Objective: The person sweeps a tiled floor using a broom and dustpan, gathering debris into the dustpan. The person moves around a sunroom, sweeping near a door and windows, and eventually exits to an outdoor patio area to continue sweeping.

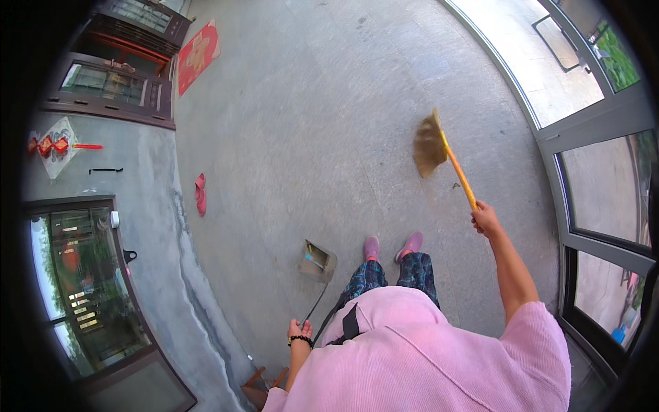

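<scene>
Grey floor (309,103): red mat (198,53), broom (439,154), dustpan (317,261).

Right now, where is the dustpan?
In the head view, the dustpan is low on the grey floor, at the person's left side, just left of the pink shoes. The left hand holds its long handle.

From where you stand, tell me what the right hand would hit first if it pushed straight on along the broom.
Probably only the floor. The right hand points up-left along the broom; beyond the bristles the picture shows bare concrete, though depth is unclear.
</scene>
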Demonstrator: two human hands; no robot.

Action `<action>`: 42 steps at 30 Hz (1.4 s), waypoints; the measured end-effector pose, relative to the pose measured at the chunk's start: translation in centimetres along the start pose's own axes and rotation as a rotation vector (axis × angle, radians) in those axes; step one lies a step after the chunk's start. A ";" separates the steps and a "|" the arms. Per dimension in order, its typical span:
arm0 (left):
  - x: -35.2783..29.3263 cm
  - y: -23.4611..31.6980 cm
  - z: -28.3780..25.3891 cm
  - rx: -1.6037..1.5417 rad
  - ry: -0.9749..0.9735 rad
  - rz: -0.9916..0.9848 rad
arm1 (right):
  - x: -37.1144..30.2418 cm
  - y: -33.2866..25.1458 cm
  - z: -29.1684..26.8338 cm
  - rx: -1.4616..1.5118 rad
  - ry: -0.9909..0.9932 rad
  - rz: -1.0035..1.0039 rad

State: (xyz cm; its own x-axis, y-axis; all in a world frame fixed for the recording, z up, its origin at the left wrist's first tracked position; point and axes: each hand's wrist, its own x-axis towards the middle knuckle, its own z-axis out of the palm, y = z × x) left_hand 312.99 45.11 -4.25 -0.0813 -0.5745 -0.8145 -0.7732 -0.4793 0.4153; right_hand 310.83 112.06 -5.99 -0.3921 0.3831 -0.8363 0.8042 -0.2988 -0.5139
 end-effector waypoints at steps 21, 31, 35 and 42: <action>-5.1 0.9 3.8 0.059 -0.097 0.132 | -10.6 10.8 5.5 0.093 -0.381 0.252; -7.2 3.1 8.2 0.278 -0.207 0.188 | -5.4 18.3 -4.7 -0.487 0.351 -0.393; -8.0 4.4 11.7 0.372 -0.275 0.238 | -17.1 16.1 -7.5 0.055 0.182 -0.160; -9.7 5.1 19.3 0.614 -0.319 0.306 | -36.2 36.4 0.7 -0.262 0.408 0.013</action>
State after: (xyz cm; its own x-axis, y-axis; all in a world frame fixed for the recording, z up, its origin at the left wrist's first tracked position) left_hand 297.67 61.05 -2.05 -0.4544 -0.3579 -0.8157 -0.8908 0.1800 0.4172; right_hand 354.01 86.67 5.41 -0.2161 0.7080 -0.6724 0.9140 -0.0955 -0.3943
